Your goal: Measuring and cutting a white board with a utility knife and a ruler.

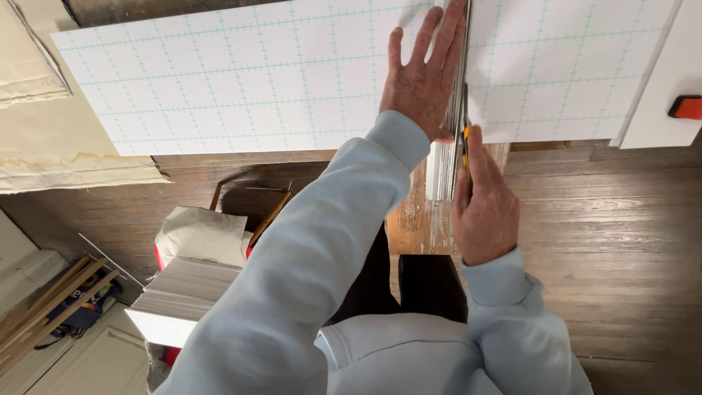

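A stack of white boards [186, 292] stands on the dark wooden floor [607, 219] below. The left hand [423, 80] lies flat, open, pressing a metal straightedge [459, 95] onto the white grid-lined board [241, 80]; the right hand [484, 208], grip closed, holds a yellow-handled knife [465, 143] against it.

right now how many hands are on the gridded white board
1. The left hand lies flat on the gridded board, pressing against a metal ruler. The right hand is off its near edge, gripping a knife.

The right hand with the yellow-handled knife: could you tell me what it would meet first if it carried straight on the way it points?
The right hand points its knife up along the metal straightedge. Ahead lies only more of the gridded white board; the left hand sits beside that line, so it looks free.
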